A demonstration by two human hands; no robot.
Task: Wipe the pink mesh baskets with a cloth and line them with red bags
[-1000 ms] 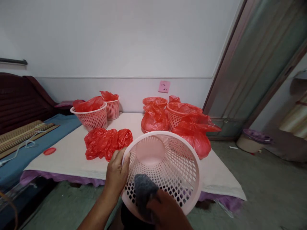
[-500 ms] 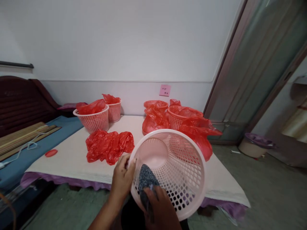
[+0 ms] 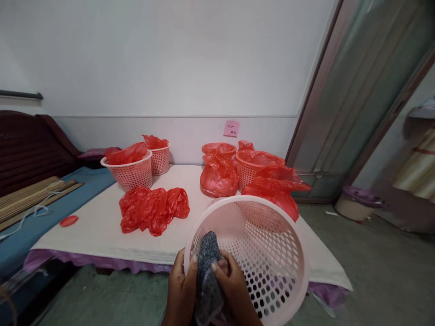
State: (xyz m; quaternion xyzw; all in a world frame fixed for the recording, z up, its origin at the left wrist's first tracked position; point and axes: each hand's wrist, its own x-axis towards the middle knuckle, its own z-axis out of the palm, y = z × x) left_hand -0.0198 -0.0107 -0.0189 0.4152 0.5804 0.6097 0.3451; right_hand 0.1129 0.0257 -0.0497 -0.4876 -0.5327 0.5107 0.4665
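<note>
- Head view: our left hand (image 3: 181,285) is clamped on the near left rim of a pale pink perforated basket (image 3: 270,253), thumb over the edge and fingers outside; we cannot tell whether that thumb also touches the cloth beside it.
- Our right hand (image 3: 234,283) has thumb and fingers closed on a speckled grey cloth (image 3: 208,258), which rises above the fingertips and runs down between our two hands, in front of the basket's open mouth.
- That basket is tilted with its mouth towards us, its body reaching beyond and to the right of our right fingers.
- Beyond our left fingers and to their left, we see crumpled red plastic (image 3: 154,210) on a white cover (image 3: 102,231), and farther left a small red oval piece (image 3: 69,221).
- Behind the crumpled plastic, well beyond our fingers, stand a wide pink basket (image 3: 131,174) and a narrower pink basket (image 3: 160,160), red plastic showing above both rims.
- Straight beyond our right fingers sits a gathered red bag (image 3: 220,176); to its right, just past the held basket's rim, we see another red bag (image 3: 275,190).
- Farther beyond, above our fingers, a pink note (image 3: 231,128) is on the wall.
</note>
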